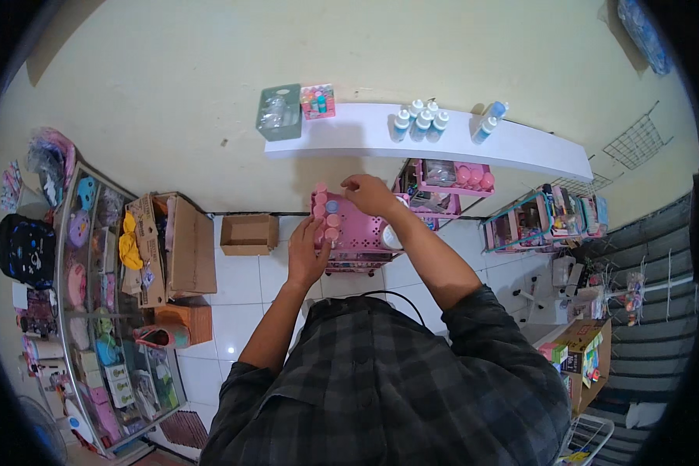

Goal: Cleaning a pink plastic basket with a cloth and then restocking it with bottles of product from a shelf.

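A pink plastic tray [361, 224], the top of a wheeled trolley, lies before me with a pattern of cut-out holes in its base. Small pink-lidded containers [320, 198] stand in rows along its left side, and one has a blue lid [331, 207]. My left hand [307, 251] rests against the near containers at the tray's left edge; whether it grips one is hidden. Above the far part of the tray is my right hand [373, 197], fingers loosely bent, nothing visible in them. White round containers [391, 237] sit at the right side, partly behind my right forearm.
A white wall shelf [349, 131] beyond the trolley bears several bottles [422, 123], a green basket [279, 116] and a colourful box [318, 101]. An open cardboard box [249, 235] sits on the floor at left. Another pink trolley [454, 186] stands at right, a glass display case [108, 309] far left.
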Demonstrator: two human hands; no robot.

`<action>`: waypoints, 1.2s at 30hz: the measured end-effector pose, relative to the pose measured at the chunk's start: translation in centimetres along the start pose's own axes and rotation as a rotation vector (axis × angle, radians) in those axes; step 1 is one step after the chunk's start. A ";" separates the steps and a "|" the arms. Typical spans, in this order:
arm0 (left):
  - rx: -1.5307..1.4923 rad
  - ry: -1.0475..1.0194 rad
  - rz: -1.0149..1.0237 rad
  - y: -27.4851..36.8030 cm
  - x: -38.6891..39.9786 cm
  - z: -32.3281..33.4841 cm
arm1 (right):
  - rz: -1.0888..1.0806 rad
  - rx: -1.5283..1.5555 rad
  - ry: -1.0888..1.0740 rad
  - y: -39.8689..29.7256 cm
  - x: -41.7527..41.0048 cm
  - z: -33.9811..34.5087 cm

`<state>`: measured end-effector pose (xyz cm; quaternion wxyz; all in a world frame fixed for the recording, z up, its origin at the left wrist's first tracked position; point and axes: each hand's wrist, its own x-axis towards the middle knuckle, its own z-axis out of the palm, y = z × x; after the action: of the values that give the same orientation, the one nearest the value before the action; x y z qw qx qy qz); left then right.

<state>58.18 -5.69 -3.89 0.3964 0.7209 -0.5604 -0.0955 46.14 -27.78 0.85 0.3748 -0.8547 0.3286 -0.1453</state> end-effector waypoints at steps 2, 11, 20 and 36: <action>0.055 -0.004 0.074 1.1 1.4 0.3 | 0.001 0.070 0.026 -2.9 -1.5 -5.2; 0.425 -0.146 0.127 0.7 4.2 3.5 | 0.103 -0.406 0.877 4.2 -0.6 -30.4; -0.189 0.032 -0.074 0.5 4.4 2.5 | 0.336 -0.599 0.581 9.4 1.4 -35.3; -1.037 0.003 -0.509 -1.7 3.0 1.8 | 0.094 -0.347 0.592 -7.8 -6.5 -30.7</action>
<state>59.44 -9.06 -5.32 0.6633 0.5446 -0.2485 -0.4490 29.68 -36.21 27.39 0.1186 -0.8104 0.4819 -0.3115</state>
